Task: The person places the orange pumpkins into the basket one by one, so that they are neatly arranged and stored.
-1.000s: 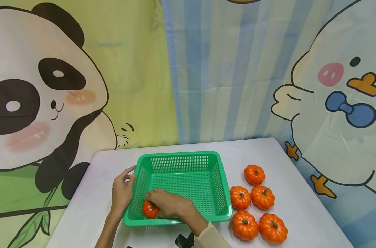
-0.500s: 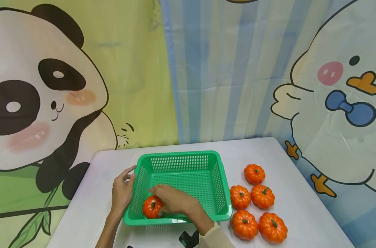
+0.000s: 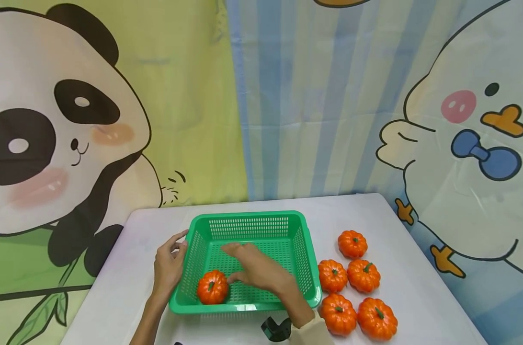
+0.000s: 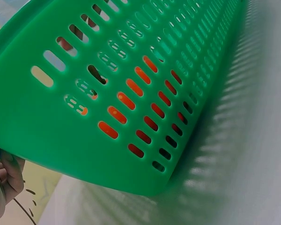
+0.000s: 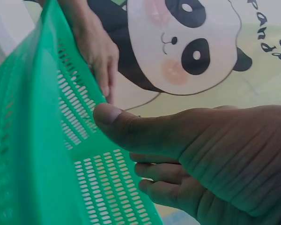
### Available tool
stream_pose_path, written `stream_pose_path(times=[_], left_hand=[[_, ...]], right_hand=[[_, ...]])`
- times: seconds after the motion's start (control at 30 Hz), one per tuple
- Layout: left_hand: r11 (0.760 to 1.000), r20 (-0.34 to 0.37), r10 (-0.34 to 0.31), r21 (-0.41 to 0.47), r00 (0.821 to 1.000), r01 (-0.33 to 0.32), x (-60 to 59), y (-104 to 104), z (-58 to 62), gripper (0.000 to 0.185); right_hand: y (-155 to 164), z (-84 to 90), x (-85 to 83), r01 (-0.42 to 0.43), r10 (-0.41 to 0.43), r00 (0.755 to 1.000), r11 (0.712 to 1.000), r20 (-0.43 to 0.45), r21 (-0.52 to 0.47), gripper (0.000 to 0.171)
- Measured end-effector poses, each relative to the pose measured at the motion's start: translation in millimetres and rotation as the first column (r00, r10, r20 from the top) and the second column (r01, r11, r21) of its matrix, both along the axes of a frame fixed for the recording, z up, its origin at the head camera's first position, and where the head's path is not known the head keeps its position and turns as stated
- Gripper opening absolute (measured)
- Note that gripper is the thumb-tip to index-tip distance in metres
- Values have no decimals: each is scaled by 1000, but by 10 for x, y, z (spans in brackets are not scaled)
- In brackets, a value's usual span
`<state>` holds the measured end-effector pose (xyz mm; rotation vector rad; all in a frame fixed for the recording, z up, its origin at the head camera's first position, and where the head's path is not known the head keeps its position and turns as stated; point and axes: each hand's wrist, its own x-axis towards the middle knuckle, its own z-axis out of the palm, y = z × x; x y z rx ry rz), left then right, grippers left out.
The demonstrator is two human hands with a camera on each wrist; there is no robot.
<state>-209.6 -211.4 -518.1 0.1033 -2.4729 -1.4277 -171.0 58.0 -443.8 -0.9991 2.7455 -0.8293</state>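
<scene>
"Green plastic lies beneath the right hand (image 3: pixel 261 269); how is it posed over the basket (image 3: pixel 244 308)?"

"Back turned up, fingers stretched out leftward, thumb spread well away from them. It grasps nothing. Its forearm comes in over the near rim from the lower right, with a pale sleeve (image 3: pixel 311 332) and a dark device (image 3: pixel 276 330) close to the wrist."

"And the left hand (image 3: pixel 167 264)?"

"Outside, at the basket's left side. The forearm rises from the bottom edge, the fingers bend, and their tips pinch the rim. The left wrist view catches only part of that hand."

"Where's the pumpkin nearest them?"

"That pumpkin (image 3: pixel 212 287) sits inside the basket, in the near left corner, green stem showing. The right thumb ends just beside it; I can't tell whether they touch. Through the slots, the left wrist view shows its orange."

"Farther out?"

"Five more pumpkins (image 3: pixel 363 276) stand to the right of the basket on the white bench (image 3: pixel 142 239): two nearest, two midway, one at the back."

"And behind the bench?"

"Printed cloth (image 3: pixel 278 96): a panda (image 3: pixel 33 201) on yellow-green at left, pale blue stripes between, a white bird (image 3: pixel 460 201) wearing a blue bow at right."
</scene>
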Motion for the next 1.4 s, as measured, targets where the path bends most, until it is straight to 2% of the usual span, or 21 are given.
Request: stream_pose_path(times=[0.2,0.43,0.6,0.83,1.17,1.4], left_hand=[[1000,7,-9,2,1000,9,11,15,-11,37],[1000,-8,-4,-14,1000,4,19,20,15,36],[1000,-10,-19,-16,1000,19,25,24,27,37],[1000,2,0,-8,1000,0,9,10,31,36],[1000,4,-9,-8,1000,9,12,7,14,37],[1000,-4,-5,-8,1000,5,2,-1,-2,37]], right_hand=[[167,62,-9,36,-34,999,997,24,-65,74],[374,128,19,91,-90,996,991,12,-100,69],[493,156,17,112,-117,993,986,-33,-121,71],[629,156,11,137,-156,984,974,-91,-182,67],[835,150,65,197,-220,970,961,-105,-193,64],[959,162,84,278,-302,948,940,-99,-199,66]])
